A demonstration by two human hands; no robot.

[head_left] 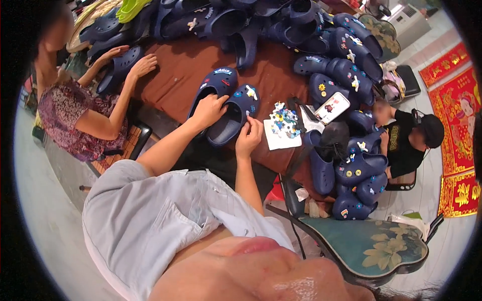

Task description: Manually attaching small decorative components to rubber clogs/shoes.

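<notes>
Two navy foam clogs lie side by side in front of me, the left clog (228, 76) and the right clog (224, 131), both with colourful shoe charms on their toes. My left hand (211, 109) reaches into the right clog's opening, its fingers curled over the upper. At that clog's outer side, my right hand (249, 134) is closed in a pinch by the strap holes; whatever its fingertips hold is too small to make out. Just right of it, a pile of loose shoe charms (285, 120) sits on a white sheet (282, 141).
Many navy clogs (226, 22) are heaped along the table's far side, more (359, 165) at the right. A phone (332, 108) leans near the charms on the brown tablecloth (175, 75). One person (83, 113) handles a clog at left; another (414, 143) sits at right. A padded chair (361, 246) stands nearby.
</notes>
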